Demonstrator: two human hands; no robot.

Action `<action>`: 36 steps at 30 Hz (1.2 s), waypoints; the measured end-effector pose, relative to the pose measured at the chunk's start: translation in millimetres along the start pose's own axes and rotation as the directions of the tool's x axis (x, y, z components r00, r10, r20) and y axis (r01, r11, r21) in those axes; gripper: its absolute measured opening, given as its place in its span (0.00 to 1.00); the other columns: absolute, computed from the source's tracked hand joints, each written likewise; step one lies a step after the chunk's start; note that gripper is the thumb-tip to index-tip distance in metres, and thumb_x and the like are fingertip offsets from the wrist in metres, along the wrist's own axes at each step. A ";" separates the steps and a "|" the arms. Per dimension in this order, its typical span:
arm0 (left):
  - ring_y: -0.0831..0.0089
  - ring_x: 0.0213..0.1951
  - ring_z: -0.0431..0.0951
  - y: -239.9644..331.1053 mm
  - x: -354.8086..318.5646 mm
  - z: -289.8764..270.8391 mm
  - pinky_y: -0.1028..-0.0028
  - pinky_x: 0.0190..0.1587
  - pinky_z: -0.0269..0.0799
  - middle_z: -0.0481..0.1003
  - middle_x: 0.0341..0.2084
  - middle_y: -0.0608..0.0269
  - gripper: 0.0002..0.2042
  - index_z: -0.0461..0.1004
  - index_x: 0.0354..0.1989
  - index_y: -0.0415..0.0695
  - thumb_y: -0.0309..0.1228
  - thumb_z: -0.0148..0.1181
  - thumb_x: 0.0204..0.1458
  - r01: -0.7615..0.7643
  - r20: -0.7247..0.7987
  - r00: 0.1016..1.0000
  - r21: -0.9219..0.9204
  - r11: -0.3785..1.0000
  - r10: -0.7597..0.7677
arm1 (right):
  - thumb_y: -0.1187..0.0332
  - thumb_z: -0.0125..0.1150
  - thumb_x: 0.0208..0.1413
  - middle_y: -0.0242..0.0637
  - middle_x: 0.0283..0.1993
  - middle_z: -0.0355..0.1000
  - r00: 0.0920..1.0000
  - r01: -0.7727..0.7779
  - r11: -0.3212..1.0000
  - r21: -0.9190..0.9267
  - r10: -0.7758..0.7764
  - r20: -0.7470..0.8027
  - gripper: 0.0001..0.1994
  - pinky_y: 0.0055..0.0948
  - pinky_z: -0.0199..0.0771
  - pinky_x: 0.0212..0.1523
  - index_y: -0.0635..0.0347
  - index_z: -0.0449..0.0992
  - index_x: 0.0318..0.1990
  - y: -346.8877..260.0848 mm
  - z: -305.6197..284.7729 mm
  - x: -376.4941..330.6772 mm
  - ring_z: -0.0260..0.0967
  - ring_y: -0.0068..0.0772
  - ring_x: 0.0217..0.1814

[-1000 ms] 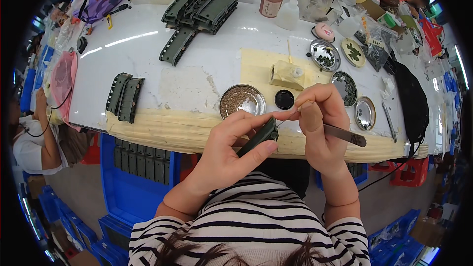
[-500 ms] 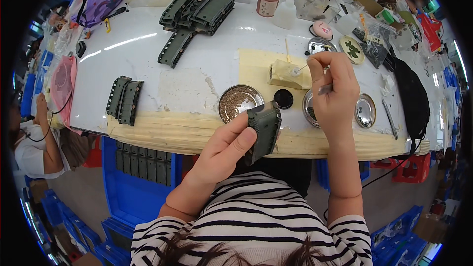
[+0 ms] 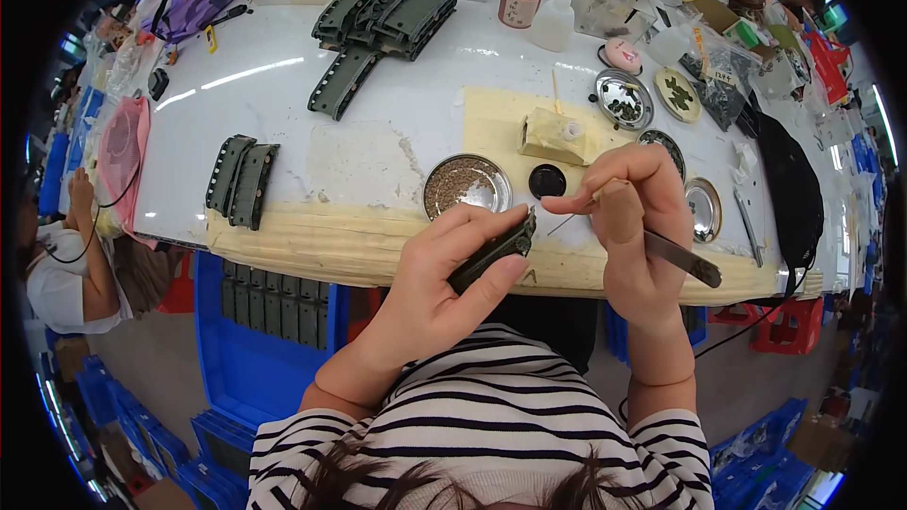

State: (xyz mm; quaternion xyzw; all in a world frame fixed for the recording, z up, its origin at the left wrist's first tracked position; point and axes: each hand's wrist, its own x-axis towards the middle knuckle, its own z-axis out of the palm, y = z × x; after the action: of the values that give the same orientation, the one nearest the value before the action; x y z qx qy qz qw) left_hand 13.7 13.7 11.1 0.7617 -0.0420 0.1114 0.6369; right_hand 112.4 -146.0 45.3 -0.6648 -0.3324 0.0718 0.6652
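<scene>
Just below centre frame, the left hand (image 3: 444, 288) grips a dark green part (image 3: 493, 250) between thumb and fingers; the right hand (image 3: 633, 227), centre-right, pinches a thin brush (image 3: 661, 246), tip beside the part.

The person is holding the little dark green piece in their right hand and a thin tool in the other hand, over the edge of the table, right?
Not quite. The head view shows the dark green piece in the left hand. The thin tool is in the right hand. The rest is right: both are held over the edge of the table.
</scene>
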 end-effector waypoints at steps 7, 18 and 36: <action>0.71 0.32 0.72 -3.0 1.0 3.6 0.76 0.36 0.67 0.70 0.32 0.56 0.19 0.70 0.50 0.31 0.27 0.60 0.51 -0.056 -0.030 0.998 0.084 0.995 0.058 | 0.70 0.50 0.62 0.34 0.33 0.68 1.000 0.001 0.998 0.059 -0.002 0.023 0.08 0.18 0.74 0.35 0.68 0.65 0.38 13.1 0.3 -1.7 0.74 0.22 0.34; 0.71 0.31 0.72 -5.4 0.3 2.8 0.76 0.35 0.67 0.70 0.31 0.56 0.19 0.71 0.50 0.31 0.27 0.61 0.50 -0.062 -0.046 0.997 0.084 0.995 0.066 | 0.71 0.50 0.62 0.34 0.33 0.69 0.999 0.024 0.999 0.026 -0.025 0.029 0.08 0.18 0.74 0.35 0.68 0.66 0.37 13.7 2.9 0.0 0.74 0.22 0.34; 0.59 0.43 0.75 -24.2 -8.1 11.6 0.63 0.50 0.69 0.70 0.48 0.46 0.33 0.57 0.60 0.29 0.51 0.30 0.63 0.314 0.237 0.948 -0.807 0.501 -0.212 | 0.76 0.59 0.51 0.37 0.31 0.68 0.941 0.166 0.658 -0.734 -0.328 -0.081 0.04 0.31 0.66 0.24 0.61 0.71 0.34 42.9 -20.5 39.1 0.66 0.38 0.24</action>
State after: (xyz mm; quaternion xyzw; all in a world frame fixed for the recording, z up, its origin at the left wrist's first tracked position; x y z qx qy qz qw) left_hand 12.2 6.2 -15.8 0.3677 -0.0078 -0.0612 0.9279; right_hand 168.3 -137.6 21.0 -0.8229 -0.3504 -0.2248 0.3867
